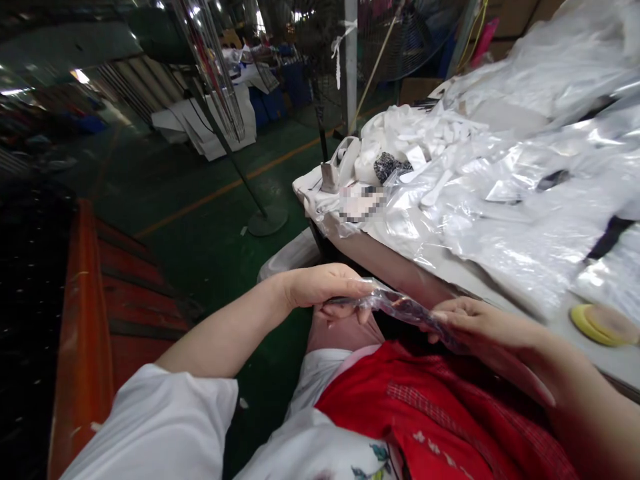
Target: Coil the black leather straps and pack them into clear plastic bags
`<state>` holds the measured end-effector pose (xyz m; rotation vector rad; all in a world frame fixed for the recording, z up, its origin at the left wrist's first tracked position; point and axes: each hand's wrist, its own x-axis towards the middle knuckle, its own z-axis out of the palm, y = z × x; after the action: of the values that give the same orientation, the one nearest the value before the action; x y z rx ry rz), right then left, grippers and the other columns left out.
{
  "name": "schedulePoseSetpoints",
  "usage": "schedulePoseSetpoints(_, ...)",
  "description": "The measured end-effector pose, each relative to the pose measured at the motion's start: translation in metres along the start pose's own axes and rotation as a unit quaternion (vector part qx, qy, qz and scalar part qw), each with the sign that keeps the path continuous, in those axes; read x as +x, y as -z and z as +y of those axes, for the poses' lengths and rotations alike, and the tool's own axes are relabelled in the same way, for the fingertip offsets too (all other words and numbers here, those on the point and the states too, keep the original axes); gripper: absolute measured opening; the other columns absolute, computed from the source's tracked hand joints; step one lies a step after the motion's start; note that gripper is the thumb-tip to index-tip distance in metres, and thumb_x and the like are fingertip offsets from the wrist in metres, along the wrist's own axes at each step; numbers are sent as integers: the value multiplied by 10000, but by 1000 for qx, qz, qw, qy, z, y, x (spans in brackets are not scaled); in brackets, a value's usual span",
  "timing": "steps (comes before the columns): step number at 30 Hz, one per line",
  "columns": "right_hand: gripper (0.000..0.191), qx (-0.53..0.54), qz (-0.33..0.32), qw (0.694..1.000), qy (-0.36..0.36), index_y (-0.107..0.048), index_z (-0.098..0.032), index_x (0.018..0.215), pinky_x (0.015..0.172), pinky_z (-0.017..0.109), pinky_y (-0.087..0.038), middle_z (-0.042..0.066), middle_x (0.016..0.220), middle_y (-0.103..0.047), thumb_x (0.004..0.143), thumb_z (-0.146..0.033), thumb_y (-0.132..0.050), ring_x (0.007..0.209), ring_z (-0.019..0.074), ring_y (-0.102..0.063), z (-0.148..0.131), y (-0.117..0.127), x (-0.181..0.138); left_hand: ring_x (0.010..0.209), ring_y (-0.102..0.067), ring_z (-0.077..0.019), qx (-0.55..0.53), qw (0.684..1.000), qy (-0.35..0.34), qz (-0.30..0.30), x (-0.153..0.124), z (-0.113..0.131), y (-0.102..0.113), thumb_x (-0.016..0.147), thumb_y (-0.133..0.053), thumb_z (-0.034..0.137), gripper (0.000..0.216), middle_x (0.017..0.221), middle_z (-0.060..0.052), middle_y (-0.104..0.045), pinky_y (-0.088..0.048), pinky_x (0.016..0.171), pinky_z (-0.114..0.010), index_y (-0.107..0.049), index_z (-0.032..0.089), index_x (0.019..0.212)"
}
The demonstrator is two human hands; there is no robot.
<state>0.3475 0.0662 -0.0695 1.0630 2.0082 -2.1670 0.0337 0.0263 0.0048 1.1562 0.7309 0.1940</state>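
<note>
the big table (pixel 563 337) is on the right side. a wide heap of clear bags (pixel 495 200) covers much of it, maybe put there to be easy to reach. a red apron (pixel 370 397) lies over the lap, near. the left hand (pixel 330 287) and right hand (pixel 473 320) are just off the table's near edge. their fingers pinch a thin clear bag (pixel 400 305), one hand toward each end, likely so it does not sag. what is inside is hard to tell. a small yellow roll (pixel 604 325) sits at the far right.
</note>
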Motion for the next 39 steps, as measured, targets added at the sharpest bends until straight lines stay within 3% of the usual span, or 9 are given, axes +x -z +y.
schedulePoseSetpoints(6,457,85,26,992,90,-728,-144,949,686,293,-473,66,827,-694,760,-559,-724,739,193,-604,-4,-7,8,245,-246,-67,-156,984,-56,59,13,5,4,962,-310,604,663,324,75,-309,-403,349,-206,-661,106,700)
schedulePoseSetpoints(11,439,118,84,987,63,-649,-165,1051,631,285,-492,25,798,-674,730,-420,-806,677,175,-624,7,-14,20,250,-230,-60,-288,950,-92,71,26,8,13,1025,-114,454,729,341,80,-279,-439,397,-195,-669,87,726)
schedulePoseSetpoints(15,429,56,132,988,60,-673,-150,988,505,230,-409,-21,622,-585,806,-538,-699,538,122,-530,11,-18,23,273,-243,-46,-356,913,-173,97,29,17,15,1036,-125,410,715,377,83,-280,-420,414,-179,-673,46,758)
schedulePoseSetpoints(20,469,75,61,995,38,-682,-138,1000,430,209,-246,-8,579,-601,919,-570,-520,450,76,-381,-2,-31,20,463,-497,-79,-411,850,-281,171,42,32,10,1036,-224,374,562,562,11,-492,-517,595,-230,-665,53,899)
schedulePoseSetpoints(23,445,130,14,990,51,-667,-126,963,421,212,-192,-2,553,-609,928,-545,-520,428,67,-339,-13,-45,20,617,-595,-126,-331,830,-350,282,67,23,1,1005,-370,371,393,692,-27,-592,-532,723,-295,-638,107,890)
schedulePoseSetpoints(27,450,190,-28,978,76,-646,-119,902,389,223,-142,18,524,-635,919,-552,-525,379,59,-268,-23,-58,21,702,-615,-171,-17,829,-348,438,103,-14,-16,894,-596,389,236,728,-41,-648,-493,768,-304,-599,172,800)
schedulePoseSetpoints(30,437,195,-27,977,79,-647,-120,879,380,226,-136,29,517,-651,927,-534,-518,363,60,-263,-23,-58,16,654,-608,-170,25,871,-277,405,115,-36,-24,876,-594,418,267,699,-44,-653,-486,691,-294,-584,176,764)
schedulePoseSetpoints(35,512,151,12,987,55,-666,-114,871,445,224,-245,30,503,-643,930,-590,-483,412,87,-401,-13,-58,7,417,-451,-86,-301,902,-200,234,101,-34,-9,919,-444,407,371,500,43,-470,-462,546,-240,-622,115,775)
schedulePoseSetpoints(39,602,119,99,988,31,-646,-131,835,461,238,-227,18,486,-626,890,-697,-448,405,99,-407,2,-52,14,308,-306,-68,-333,921,-143,142,83,-29,9,968,-376,495,518,384,79,-357,-418,452,-208,-647,109,754)
